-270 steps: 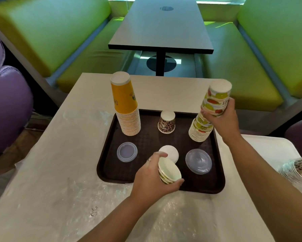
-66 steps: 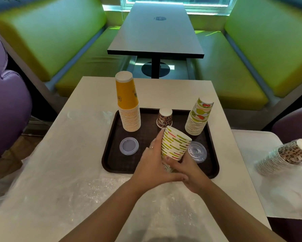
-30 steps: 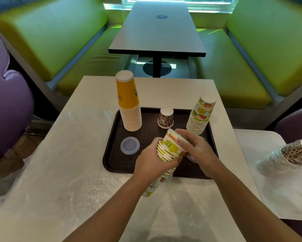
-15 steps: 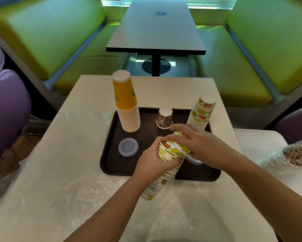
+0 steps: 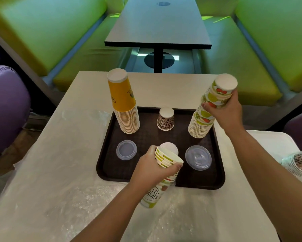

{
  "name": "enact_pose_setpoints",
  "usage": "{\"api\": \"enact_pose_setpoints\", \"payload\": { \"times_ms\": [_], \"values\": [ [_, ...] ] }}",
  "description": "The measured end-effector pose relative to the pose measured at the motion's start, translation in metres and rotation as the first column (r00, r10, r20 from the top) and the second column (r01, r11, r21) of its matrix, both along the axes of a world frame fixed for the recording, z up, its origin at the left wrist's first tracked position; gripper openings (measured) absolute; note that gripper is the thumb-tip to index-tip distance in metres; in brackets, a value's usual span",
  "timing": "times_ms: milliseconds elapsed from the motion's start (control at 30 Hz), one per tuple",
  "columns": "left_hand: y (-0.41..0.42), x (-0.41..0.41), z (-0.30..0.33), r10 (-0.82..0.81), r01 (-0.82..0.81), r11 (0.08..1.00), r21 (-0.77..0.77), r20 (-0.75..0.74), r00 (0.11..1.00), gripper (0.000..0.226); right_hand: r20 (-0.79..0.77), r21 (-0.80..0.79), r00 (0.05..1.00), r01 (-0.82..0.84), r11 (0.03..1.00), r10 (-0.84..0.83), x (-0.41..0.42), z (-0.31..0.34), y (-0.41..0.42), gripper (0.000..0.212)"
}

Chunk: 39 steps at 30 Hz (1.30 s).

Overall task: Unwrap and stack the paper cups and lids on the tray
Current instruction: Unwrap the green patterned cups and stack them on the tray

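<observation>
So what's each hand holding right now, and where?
Left hand grips the fruit-print sleeve mid-length; right hand grips the tray stack's top cups.

Tray centre open between cup stacks and lids.

Green booth benches, dark table btwn, purple chair left

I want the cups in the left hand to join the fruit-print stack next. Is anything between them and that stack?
The right hand grips the top of the fruit-print stack, covering the landing spot. Between the held cups and that stack the tray shows only a flat clear lid, too low to block them.
</observation>
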<state>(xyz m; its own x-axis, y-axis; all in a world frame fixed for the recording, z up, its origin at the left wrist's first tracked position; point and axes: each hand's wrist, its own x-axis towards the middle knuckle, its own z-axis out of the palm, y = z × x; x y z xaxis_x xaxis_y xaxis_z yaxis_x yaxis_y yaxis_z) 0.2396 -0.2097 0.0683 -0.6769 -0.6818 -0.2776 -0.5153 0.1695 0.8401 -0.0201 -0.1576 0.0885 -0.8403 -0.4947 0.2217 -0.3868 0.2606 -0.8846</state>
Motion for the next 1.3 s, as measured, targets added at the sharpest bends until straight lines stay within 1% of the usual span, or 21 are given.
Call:
{"api": "enact_pose_setpoints", "payload": {
  "times_ms": [100,267,400,467,533,567,600,633,667,700,733,767,800,833,867,900,933,967,1067,1167,1300],
  "values": [
    [-0.003,-0.001,-0.004,0.001,-0.001,1.0,0.001,0.001,1.0,0.051,0.047,0.066,0.999,0.014,0.998,-0.017,-0.006,-0.015,-0.003,0.073],
    [-0.006,-0.002,-0.008,-0.003,0.003,1.0,0.014,0.004,1.0,0.055,0.061,0.186,0.998,0.004,0.983,-0.015,-0.004,-0.042,-0.004,0.073],
    [-0.008,-0.002,-0.009,-0.014,0.014,1.0,0.014,0.011,1.0,0.058,0.051,0.216,0.998,0.02,0.976,-0.032,-0.003,-0.049,-0.005,0.071],
    [-0.009,-0.002,-0.011,-0.016,0.017,1.0,-0.003,0.016,1.0,0.059,0.075,0.229,0.997,0.005,0.973,-0.023,-0.005,-0.05,-0.005,0.077],
    [-0.009,-0.002,-0.011,-0.012,0.012,1.0,-0.016,0.012,1.0,0.06,0.095,0.19,0.995,0.014,0.982,-0.033,-0.004,-0.05,-0.001,0.09],
    [-0.009,-0.002,-0.011,-0.01,0.01,1.0,-0.02,0.012,1.0,0.06,0.066,0.145,0.996,0.054,0.988,-0.064,0.0,-0.047,0.003,0.095],
    [-0.01,-0.002,-0.011,-0.008,0.008,1.0,-0.022,0.012,1.0,0.061,0.009,0.084,0.995,0.101,0.991,-0.102,0.007,-0.04,0.008,0.095],
    [-0.01,-0.002,-0.01,-0.007,0.008,1.0,-0.023,0.014,1.0,0.061,-0.065,0.001,0.989,0.132,0.991,-0.132,0.019,-0.032,0.014,0.09],
    [-0.01,-0.002,-0.01,-0.009,0.009,1.0,-0.023,0.016,1.0,0.061,-0.126,-0.087,0.984,0.118,0.989,-0.128,0.034,-0.022,0.02,0.079],
    [-0.01,-0.001,-0.01,-0.012,0.012,1.0,-0.023,0.019,1.0,0.061,-0.146,-0.148,0.987,0.048,0.988,-0.07,0.048,-0.014,0.025,0.068],
    [-0.009,-0.001,-0.009,-0.018,0.019,0.999,-0.026,0.025,1.0,0.062,-0.12,-0.164,0.991,-0.076,0.984,0.056,0.064,-0.006,0.029,0.059],
    [-0.008,-0.001,-0.008,-0.025,0.026,0.999,-0.03,0.034,0.999,0.062,-0.069,-0.118,0.969,-0.245,0.962,0.238,0.078,-0.002,0.031,0.055],
    [-0.007,-0.002,-0.007,-0.034,0.036,0.999,-0.037,0.043,0.998,0.062,-0.009,-0.005,0.909,-0.418,0.909,0.418,0.09,0.001,0.033,0.055],
    [-0.007,-0.002,-0.006,-0.044,0.046,0.998,-0.044,0.051,0.998,0.062,0.056,0.147,0.828,-0.56,0.815,0.558,0.099,0.001,0.034,0.057],
    [-0.006,-0.003,-0.004,-0.058,0.061,0.997,-0.049,0.062,0.996,0.061,0.128,0.281,0.756,-0.648,0.708,0.642,0.106,-0.001,0.034,0.061],
    [-0.006,-0.004,-0.001,-0.074,0.078,0.995,-0.055,0.074,0.995,0.06,0.185,0.369,0.711,-0.69,0.623,0.678,0.11,-0.004,0.033,0.064],
    [-0.005,-0.005,0.001,-0.089,0.095,0.994,-0.062,0.083,0.993,0.059,0.217,0.42,0.691,-0.703,0.573,0.689,0.114,-0.004,0.033,0.066],
    [-0.005,-0.006,0.003,-0.101,0.107,0.992,-0.067,0.086,0.991,0.058,0.228,0.444,0.683,-0.707,0.55,0.694,0.116,-0.004,0.033,0.066],
    [-0.003,-0.005,0.007,-0.122,0.128,0.989,-0.079,0.075,0.99,0.059,0.231,0.462,0.686,-0.701,0.543,0.689,0.118,-0.001,0.034,0.064],
    [0.0,-0.003,0.012,-0.141,0.145,0.986,-0.078,0.058,0.988,0.059,0.237,0.419,0.685,-0.712,0.564,0.688,0.119,0.002,0.036,0.06],
    [0.004,0.003,0.015,-0.152,0.151,0.986,-0.076,-0.012,0.988,0.051,0.209,0.376,0.685,-0.715,0.59,0.698,0.114,0.004,0.039,0.052]
  ]
}}
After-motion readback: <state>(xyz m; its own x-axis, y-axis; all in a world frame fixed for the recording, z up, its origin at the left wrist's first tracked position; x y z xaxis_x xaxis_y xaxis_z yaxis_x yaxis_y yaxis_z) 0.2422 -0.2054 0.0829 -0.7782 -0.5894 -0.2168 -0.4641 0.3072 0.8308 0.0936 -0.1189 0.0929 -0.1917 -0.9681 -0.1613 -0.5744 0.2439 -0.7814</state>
